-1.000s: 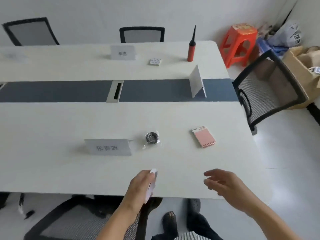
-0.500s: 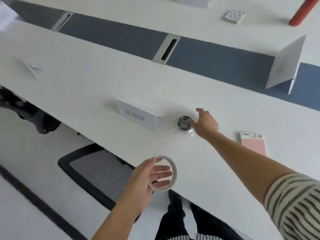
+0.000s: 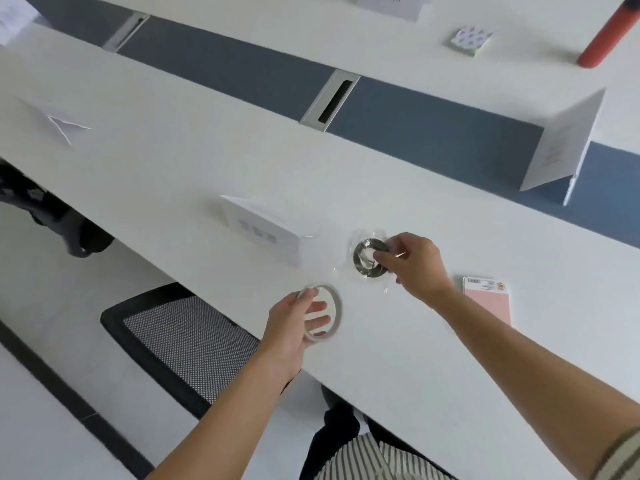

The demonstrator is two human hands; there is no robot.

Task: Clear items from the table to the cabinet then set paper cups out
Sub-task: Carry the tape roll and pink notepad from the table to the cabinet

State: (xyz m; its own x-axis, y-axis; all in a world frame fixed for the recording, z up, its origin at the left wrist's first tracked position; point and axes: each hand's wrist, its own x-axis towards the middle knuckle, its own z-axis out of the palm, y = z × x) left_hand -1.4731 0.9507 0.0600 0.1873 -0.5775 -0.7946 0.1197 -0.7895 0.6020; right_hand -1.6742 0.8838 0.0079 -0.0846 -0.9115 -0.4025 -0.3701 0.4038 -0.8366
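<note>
**Both hands on rolls of tape at the near edge of the table**

The long white table (image 3: 145,174) fills most of the view, crossed by a blue-grey strip (image 3: 433,129) with a metal cable slot (image 3: 330,97) set into it. Below the near edge, a black mesh chair (image 3: 180,341) shows only its back and part of its frame; a second dark chair at the far left is mostly out of view.

A large folded name card (image 3: 561,143) stands on the strip at the right, its print too faint to read. A smaller name card (image 3: 263,230) stands near the middle, with blurred bluish characters. Another folded white card (image 3: 59,124) at the left barely separates from the tabletop.

The right hand (image 3: 415,265) reaches over a dark roll of tape (image 3: 363,263) in a clear wrapper, thumb and fingers pinched on the roll's right side; the roll looks to rest on the table (whether it is lifted cannot be told). The left hand (image 3: 294,327) holds a thin white tape ring (image 3: 334,313) over the table edge, fingers through its centre and thumb on the rim.

Just right of the right wrist lies a pink card packet (image 3: 488,303), partly covered by the forearm. At the top, a red cylinder (image 3: 606,32) is cut off by the frame, and a small patterned pad (image 3: 471,39) lies near it.
</note>
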